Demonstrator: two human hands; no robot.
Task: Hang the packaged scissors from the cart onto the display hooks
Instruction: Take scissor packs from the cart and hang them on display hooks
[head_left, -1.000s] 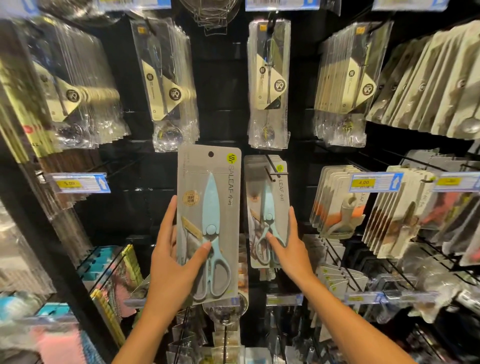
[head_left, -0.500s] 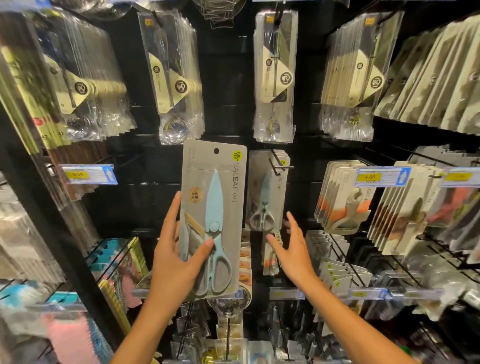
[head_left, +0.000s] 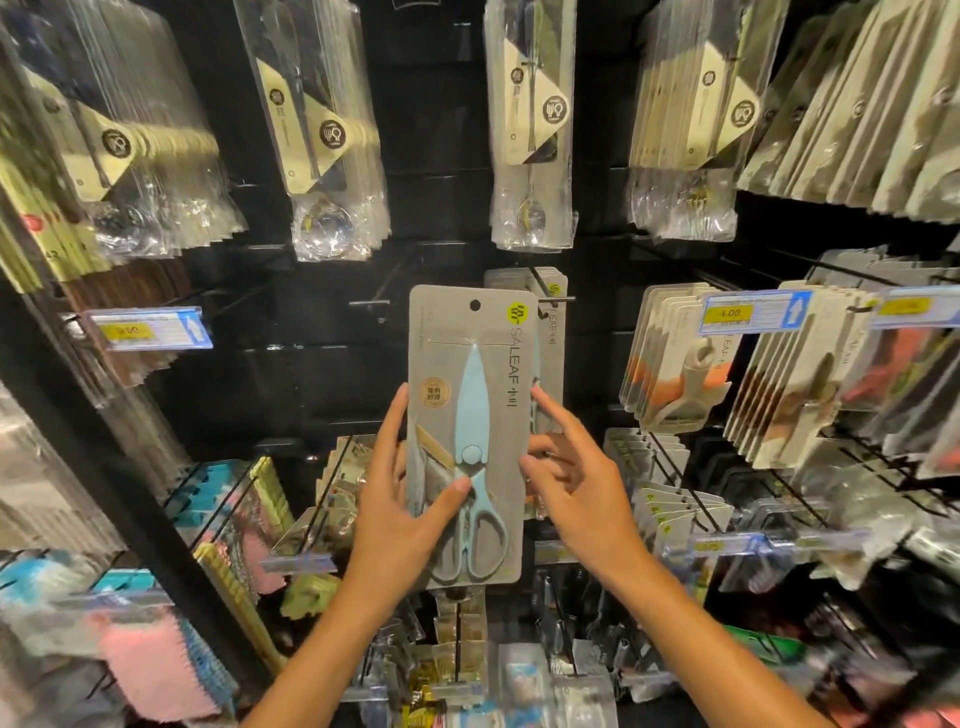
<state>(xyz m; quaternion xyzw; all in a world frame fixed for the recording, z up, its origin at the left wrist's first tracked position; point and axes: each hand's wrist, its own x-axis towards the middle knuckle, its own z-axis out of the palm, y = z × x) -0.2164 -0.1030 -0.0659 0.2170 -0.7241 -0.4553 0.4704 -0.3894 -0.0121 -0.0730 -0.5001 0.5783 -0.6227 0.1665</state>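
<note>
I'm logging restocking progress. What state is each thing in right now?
Scissors pack: off the hook, held upright.
Left hand: grips the pack.
Right hand: fingertips at the pack's right edge.
Display hook: already carries hung scissors packs.

Left hand (head_left: 400, 512) raised with thumb and fingers pinching; right hand (head_left: 576, 483) raised beside it, fingers spread.
</note>
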